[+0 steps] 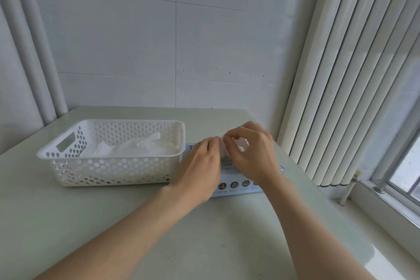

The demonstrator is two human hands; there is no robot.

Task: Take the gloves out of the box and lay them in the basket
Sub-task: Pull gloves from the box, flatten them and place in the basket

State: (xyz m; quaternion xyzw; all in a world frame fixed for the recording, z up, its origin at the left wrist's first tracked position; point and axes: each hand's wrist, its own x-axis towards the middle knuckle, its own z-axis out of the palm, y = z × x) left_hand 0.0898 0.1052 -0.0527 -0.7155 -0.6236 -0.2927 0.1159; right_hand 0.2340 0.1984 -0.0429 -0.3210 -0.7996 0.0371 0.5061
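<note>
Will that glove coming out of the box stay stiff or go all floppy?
Probably floppy: the glove looks thin and crumpled where the right hand pinches it. Likely very light too: the gloves already in the basket lie limp and rumpled.

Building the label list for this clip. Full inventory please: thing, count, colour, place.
white perforated plastic basket: one, white, on the table, left of the box
thin translucent gloves: pile, count unclear, whitish, inside the basket
light blue cardboard glove box: one, light blue, right of the basket, partly under the hands
single translucent glove: one, whitish, above the box
pale green table: one, pale green, foreground
white vertical blinds: one set, white, right
window: one, far right
white panelled wall: behind the table
left hand: pinches the single glove
right hand: pinches the same glove
</note>
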